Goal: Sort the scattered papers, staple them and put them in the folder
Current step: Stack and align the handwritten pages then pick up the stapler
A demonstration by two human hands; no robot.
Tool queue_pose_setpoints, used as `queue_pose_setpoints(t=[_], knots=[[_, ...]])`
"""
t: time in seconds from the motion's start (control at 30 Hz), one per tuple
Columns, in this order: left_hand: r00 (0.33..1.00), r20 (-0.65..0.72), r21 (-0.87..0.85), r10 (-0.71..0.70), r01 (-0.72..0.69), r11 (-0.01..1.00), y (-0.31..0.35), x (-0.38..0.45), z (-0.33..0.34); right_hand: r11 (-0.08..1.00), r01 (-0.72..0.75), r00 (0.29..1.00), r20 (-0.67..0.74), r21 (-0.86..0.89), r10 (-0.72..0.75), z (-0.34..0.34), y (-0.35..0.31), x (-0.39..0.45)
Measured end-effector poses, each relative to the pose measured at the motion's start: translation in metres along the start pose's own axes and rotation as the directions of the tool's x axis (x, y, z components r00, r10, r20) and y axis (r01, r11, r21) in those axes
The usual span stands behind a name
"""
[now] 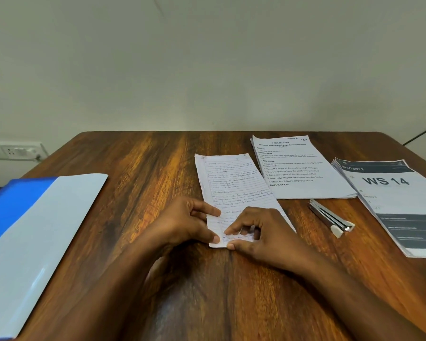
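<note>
**Inspector A:** Left to right. The blue folder (30, 232) lies flat at the left edge of the surface (143, 168), well apart from the papers. The left hand (182, 221) pinches the left edge of the handwritten sheets (234, 183), thumb on top near the lower corner.

**Inspector B:** And the right hand (261, 233)?

**Inspector A:** It grips the bottom edge of the same sheets, fingers curled over them, thumb at the near corner. How many pages lie in that bundle I cannot tell; the edges blur.

**Inspector B:** Further right?

**Inspector A:** 2 printed stacks: the task sheet (298, 168), then the WS 14 stack (399, 200). The stapler (330, 217) lies between them, on the near side, untouched.

**Inspector B:** Recommendation for the step in hand?

**Inspector A:** Square the edges flush against the surface before stapling. Hold the corner firmly so no page slips.
</note>
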State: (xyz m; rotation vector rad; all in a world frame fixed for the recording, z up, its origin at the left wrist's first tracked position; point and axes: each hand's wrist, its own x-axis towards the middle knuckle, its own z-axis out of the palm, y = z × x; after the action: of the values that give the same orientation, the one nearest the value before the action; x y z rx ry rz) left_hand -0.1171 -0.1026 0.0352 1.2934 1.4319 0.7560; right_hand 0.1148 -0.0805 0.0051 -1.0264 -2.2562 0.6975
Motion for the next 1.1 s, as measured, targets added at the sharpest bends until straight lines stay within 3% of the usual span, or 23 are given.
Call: queue_pose_setpoints(t=[0.23,0.4,0.5,0.63,0.87,1.0,1.1], knots=[[0.996,-0.052,0.341,0.07,-0.048,0.939,-0.006,0.004,-0.003,1.0,-0.015,1.0,-0.008,-0.005,0.015,0.001,-0.001,0.0],[0.963,-0.077,0.648,0.258,-0.149,0.747,-0.003,0.002,0.0,1.0,-0.02,1.0,-0.009,-0.016,0.02,0.002,-0.002,0.001],[0.952,0.016,0.638,0.306,-0.246,0.73,-0.003,0.001,0.003,1.0,-0.025,1.0,-0.01,-0.007,0.025,0.001,-0.001,0.001],[0.911,0.132,0.501,0.391,-0.402,0.767,-0.01,0.002,0.017,0.997,-0.073,0.996,-0.061,-0.007,0.072,-0.001,0.0,0.001],[0.911,0.175,0.38,0.374,-0.413,0.828,-0.014,0.007,0.02,0.973,-0.219,0.975,-0.032,0.076,0.221,-0.015,-0.003,0.001],[0.907,0.242,0.315,0.345,-0.41,0.856,-0.015,0.01,0.01,0.897,-0.369,0.892,-0.177,0.245,0.415,-0.054,0.008,0.002],[0.902,0.253,0.294,0.348,-0.415,0.861,-0.018,0.012,0.008,0.839,-0.506,0.782,-0.302,0.202,0.545,-0.077,0.024,-0.003]])
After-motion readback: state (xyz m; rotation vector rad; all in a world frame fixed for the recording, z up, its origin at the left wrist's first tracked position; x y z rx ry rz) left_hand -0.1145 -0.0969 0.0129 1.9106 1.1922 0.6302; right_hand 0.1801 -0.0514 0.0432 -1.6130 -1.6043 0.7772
